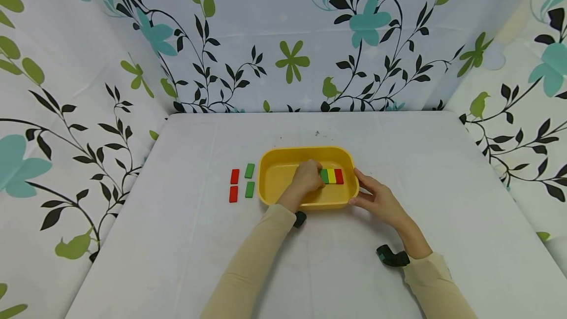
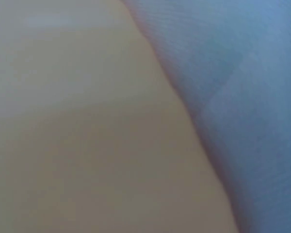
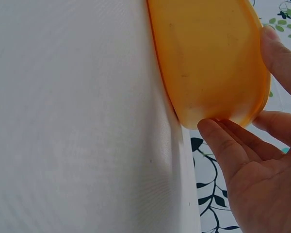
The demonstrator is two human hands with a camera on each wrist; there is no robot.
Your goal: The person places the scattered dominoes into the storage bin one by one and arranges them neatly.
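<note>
A yellow plastic tray (image 1: 283, 154) sits on the white-covered table. Inside it, toward the right end, a green block (image 1: 325, 176), a yellow block (image 1: 331, 176) and a red block (image 1: 338, 176) lie side by side in a row. My left hand (image 1: 305, 178) reaches into the tray with bent fingers, the tips at the two ends of the green block; what lies under the palm is hidden. With spread, curved fingers my right hand (image 1: 376, 201) grips the tray's right end. The right wrist view shows those fingers (image 3: 228, 145) against the tray's outer wall (image 3: 208, 63).
Left of the tray, two red blocks (image 1: 235, 176) and two green blocks (image 1: 249, 171) lie on the table (image 1: 186, 240). Patterned cloth (image 1: 266, 28) hangs behind and at both sides. The left wrist view holds only blurred close surfaces.
</note>
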